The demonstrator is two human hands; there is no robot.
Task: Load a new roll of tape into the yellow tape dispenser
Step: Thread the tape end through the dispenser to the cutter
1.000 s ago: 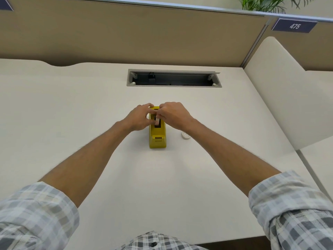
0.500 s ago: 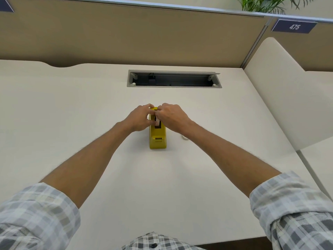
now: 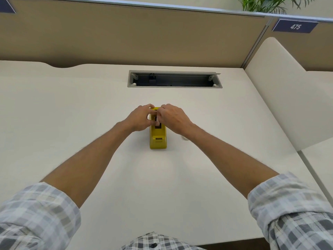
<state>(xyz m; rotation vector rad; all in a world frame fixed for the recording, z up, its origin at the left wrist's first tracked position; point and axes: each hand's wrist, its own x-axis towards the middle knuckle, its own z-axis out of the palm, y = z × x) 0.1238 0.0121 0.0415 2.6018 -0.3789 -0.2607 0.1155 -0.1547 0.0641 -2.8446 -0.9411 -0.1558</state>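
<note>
A: Head view. Where is the dispenser?

B: I see the yellow tape dispenser mid-surface, cutter end nearest me.

A: The hands?

B: Left hand curled against its left side; right hand pinching a pale piece in the slot. I cannot tell whether that is the tape.

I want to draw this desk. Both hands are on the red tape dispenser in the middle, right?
Not quite: the tape dispenser is yellow, not red, as the head view shows. Both the left hand and the right hand are on it, mid-desk.
</note>
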